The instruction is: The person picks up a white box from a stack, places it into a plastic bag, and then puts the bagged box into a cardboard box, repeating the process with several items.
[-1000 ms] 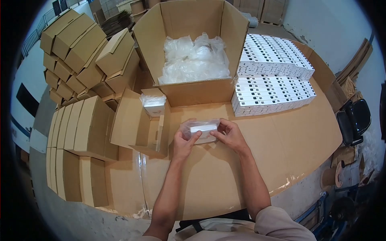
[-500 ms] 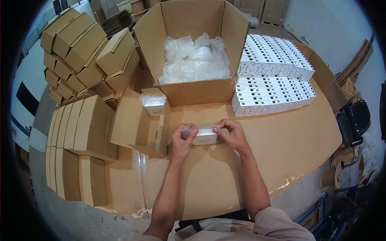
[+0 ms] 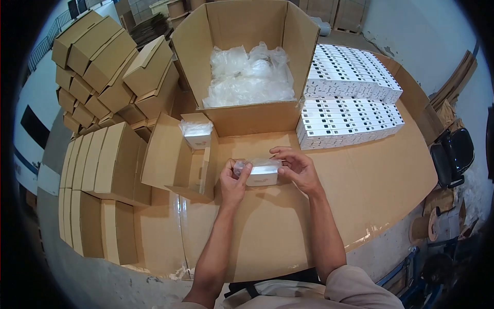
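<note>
Between my hands is a small white box [image 3: 262, 177] inside a clear plastic bag [image 3: 263, 164]. Its left end is pinched by my left hand [image 3: 233, 181], thumb along the front and bag film bunched at the fingers. At the right end, my right hand [image 3: 298, 170] has its thumb by the box's edge, while the index finger is raised apart over the back corner. Just left of my left hand stands an open cardboard carton [image 3: 167, 154] on its base. A similar bagged white box [image 3: 197, 136] sits at its far end.
A large open carton [image 3: 252, 121] full of clear plastic bags [image 3: 249, 77] stands ahead. Stacked white boxes [image 3: 352, 116] occupy the right rear of the cardboard-covered table [image 3: 370, 195]. Brown cartons [image 3: 116, 159] are piled on the left. A black chair [image 3: 455, 154] stands beyond the right edge.
My right hand's index finger and thumb have spread apart, off the bag's upper right edge. The bag now lies lower over the box. My left hand keeps its grip.
</note>
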The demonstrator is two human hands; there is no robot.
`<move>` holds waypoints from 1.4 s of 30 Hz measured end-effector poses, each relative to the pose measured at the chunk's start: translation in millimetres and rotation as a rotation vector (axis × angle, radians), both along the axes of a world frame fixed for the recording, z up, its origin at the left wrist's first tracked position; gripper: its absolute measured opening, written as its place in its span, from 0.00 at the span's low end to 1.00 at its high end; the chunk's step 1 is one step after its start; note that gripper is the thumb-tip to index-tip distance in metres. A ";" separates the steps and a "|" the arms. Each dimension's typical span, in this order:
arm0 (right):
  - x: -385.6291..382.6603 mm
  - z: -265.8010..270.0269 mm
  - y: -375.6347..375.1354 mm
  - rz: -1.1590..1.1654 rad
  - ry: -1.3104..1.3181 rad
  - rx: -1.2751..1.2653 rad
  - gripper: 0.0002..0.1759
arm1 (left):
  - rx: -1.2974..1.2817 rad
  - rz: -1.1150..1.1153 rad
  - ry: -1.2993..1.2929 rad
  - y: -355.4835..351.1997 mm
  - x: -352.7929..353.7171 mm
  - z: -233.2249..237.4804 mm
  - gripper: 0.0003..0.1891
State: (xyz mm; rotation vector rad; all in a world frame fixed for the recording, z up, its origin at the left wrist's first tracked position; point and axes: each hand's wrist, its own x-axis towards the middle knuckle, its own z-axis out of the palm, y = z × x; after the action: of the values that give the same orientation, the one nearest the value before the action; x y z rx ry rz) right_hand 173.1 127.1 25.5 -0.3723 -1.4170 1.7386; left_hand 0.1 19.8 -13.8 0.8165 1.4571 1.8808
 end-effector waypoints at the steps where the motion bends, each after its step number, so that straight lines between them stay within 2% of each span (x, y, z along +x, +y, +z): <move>1: 2.5 0.6 2.1 0.038 -0.051 0.104 0.08 | -0.009 0.003 0.010 -0.1 -0.8 0.1 0.12; 3: 10.6 2.7 5.7 0.108 -0.153 0.309 0.14 | -0.031 0.004 0.029 -0.1 -1.4 -0.9 0.12; 6: 13.6 12.5 -0.7 0.190 -0.521 0.355 0.17 | 0.021 0.012 -0.013 2.4 -1.6 -7.7 0.13; 9: 5.3 7.2 -3.3 0.178 -0.489 0.217 0.17 | 0.018 -0.003 -0.004 1.0 -1.6 -4.2 0.13; 18: 0.0 4.9 -6.0 0.067 -0.475 0.215 0.18 | 0.027 0.012 -0.023 1.5 0.3 -4.2 0.12; 21: -0.6 -3.2 -3.3 0.035 -0.513 0.247 0.16 | -0.025 0.015 -0.007 0.8 0.4 -1.8 0.11; 27: 1.3 3.3 -1.9 0.052 -0.672 0.194 0.14 | 0.116 0.038 -0.005 2.8 4.4 -0.5 0.16; 30: -1.7 -10.8 0.5 -0.037 -0.502 0.371 0.13 | 0.200 0.176 0.118 4.8 11.0 -1.1 0.21; 33: 1.5 -8.0 3.7 -0.050 -0.539 0.204 0.15 | 0.199 0.316 0.440 0.5 16.3 10.5 0.23; 36: 1.8 -1.7 2.6 -0.050 -0.524 0.150 0.15 | 0.200 0.375 0.809 -6.3 13.4 12.8 0.22; 39: 2.0 -8.6 7.3 -0.043 -0.511 0.236 0.14 | 0.211 0.328 1.046 -7.9 14.9 9.6 0.19; 42: 1.4 -14.5 10.7 -0.041 -0.449 0.330 0.13 | 0.142 0.307 1.158 -7.7 20.7 13.7 0.18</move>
State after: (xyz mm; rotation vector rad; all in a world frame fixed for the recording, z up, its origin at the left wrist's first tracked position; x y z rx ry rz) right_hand 174.5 137.8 10.9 -0.6309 -1.9657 1.4038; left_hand 20.8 12.0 -0.1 2.0585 2.1864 1.7633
